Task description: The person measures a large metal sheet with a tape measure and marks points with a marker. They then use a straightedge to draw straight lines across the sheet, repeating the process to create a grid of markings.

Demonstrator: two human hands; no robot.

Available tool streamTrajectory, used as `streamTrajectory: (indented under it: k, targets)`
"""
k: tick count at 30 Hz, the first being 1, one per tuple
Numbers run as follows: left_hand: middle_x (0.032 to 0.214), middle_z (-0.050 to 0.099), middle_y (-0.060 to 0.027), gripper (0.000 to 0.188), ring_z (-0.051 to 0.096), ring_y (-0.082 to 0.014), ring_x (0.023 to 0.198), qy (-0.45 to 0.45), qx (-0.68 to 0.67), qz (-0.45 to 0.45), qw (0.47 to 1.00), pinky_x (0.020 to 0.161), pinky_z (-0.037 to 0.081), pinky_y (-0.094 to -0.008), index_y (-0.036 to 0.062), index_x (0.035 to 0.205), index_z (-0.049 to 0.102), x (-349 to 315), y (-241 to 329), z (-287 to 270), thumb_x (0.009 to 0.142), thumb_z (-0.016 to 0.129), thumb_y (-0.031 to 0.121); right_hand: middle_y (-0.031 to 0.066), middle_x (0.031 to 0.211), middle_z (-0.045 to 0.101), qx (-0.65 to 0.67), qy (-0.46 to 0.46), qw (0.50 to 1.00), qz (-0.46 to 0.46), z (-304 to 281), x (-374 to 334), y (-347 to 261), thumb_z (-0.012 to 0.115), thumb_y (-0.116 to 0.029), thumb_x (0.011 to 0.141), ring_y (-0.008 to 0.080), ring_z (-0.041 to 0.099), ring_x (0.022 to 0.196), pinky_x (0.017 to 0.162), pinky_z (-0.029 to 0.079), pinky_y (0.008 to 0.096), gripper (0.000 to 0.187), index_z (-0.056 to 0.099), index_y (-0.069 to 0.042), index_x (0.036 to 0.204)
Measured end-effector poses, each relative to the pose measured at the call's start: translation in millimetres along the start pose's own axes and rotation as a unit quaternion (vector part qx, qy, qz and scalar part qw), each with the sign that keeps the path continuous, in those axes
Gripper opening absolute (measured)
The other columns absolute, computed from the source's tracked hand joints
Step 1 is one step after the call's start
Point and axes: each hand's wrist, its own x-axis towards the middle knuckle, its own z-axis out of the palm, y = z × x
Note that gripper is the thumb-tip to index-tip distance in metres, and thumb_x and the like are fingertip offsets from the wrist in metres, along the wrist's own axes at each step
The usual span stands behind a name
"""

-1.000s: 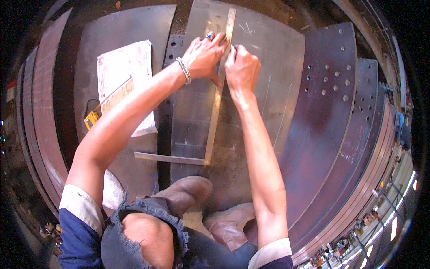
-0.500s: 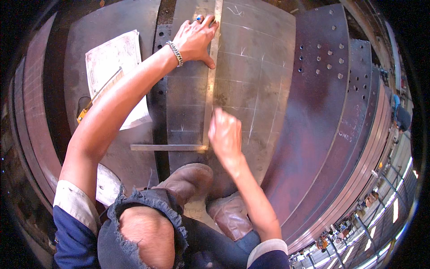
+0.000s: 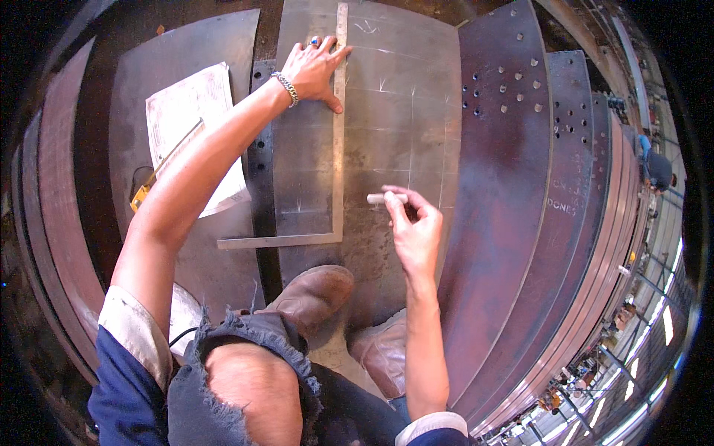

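While the metal square (image 3: 338, 167) lies partly under the spread left hand (image 3: 309, 72), the right hand (image 3: 415, 232) pinches a pale stick (image 3: 377, 198).

papers (image 3: 186, 108) | yellow tape measure (image 3: 139, 198) | plate with holes (image 3: 500, 160), right side

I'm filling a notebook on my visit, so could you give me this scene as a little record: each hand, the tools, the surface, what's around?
Left hand: fingers spread, the left hand rests on the long leg of an L-shaped metal square
Right hand: the right hand pinches a short white stick, raised beside the square
Surface: a grey metal plate with pale lines to the square's right
Left side: paper sheets and a yellow tape measure, both partly behind the left forearm
Right side: a dark plate with round holes
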Motion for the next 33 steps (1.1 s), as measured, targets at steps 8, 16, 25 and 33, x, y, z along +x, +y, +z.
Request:
streamTrajectory:
  k: [8, 16, 25, 33]
  targets:
    - [0.152, 0.042, -0.0139, 0.126, 0.043, -0.0396, 0.136, -0.039, 0.030, -0.024, 0.999, 0.103, 0.037, -0.0605, 0.0158, 0.145, 0.045, 4.5, 5.6, -5.0, 0.038, 0.089, 0.067, 0.0194, 0.085, 0.063, -0.129, -0.022, 0.991, -0.004, 48.2, -48.7, 49.8, 0.049, -0.009, 0.100, 0.0379, 0.065, 0.080, 0.072, 0.051, 0.0474, 0.010, 0.052, 0.001, 0.099]
    - [0.150, 0.044, -0.0110, 0.124, 0.044, -0.0406, 0.136, -0.059, 0.044, -0.058, 0.996, 0.104, 0.036, -0.0616, 0.0178, 0.144, 0.046, -3.2, -2.5, -6.8, 0.038, 0.093, 0.061, 0.0259, 0.096, 0.055, -0.303, -0.012, 0.953, -0.002, 104.4, -68.6, 31.5, 0.072, -0.015, 0.088, 0.0433, 0.062, 0.090, 0.077, 0.053, 0.0476, 0.031, 0.051, 0.005, 0.098]
    - [0.125, 0.059, -0.0131, 0.063, 0.059, -0.0352, 0.116, -0.001, -0.047, -0.126, 0.991, 0.098, 0.048, -0.0476, 0.0170, 0.125, 0.063, -3.2, -44.6, -10.5, 0.074, 0.081, 0.050, 0.0216, 0.091, 0.058, -0.270, -0.010, 0.962, -0.047, 122.0, -72.5, 35.7, 0.076, -0.014, 0.083, 0.0417, 0.062, 0.084, 0.072, 0.052, 0.0477, 0.027, 0.054, 0.001, 0.091]
    - [0.100, 0.070, -0.0089, 0.050, 0.067, -0.0296, 0.100, 0.106, -0.119, -0.185, 0.970, 0.086, 0.053, -0.0418, 0.0113, 0.117, 0.066, 9.3, -59.4, 3.0, 0.075, 0.083, 0.033, 0.0179, 0.089, 0.058, -0.218, -0.020, 0.973, -0.073, 144.2, -82.7, 34.6, 0.075, -0.018, 0.085, 0.0390, 0.062, 0.082, 0.070, 0.051, 0.0471, 0.028, 0.054, -0.001, 0.092]
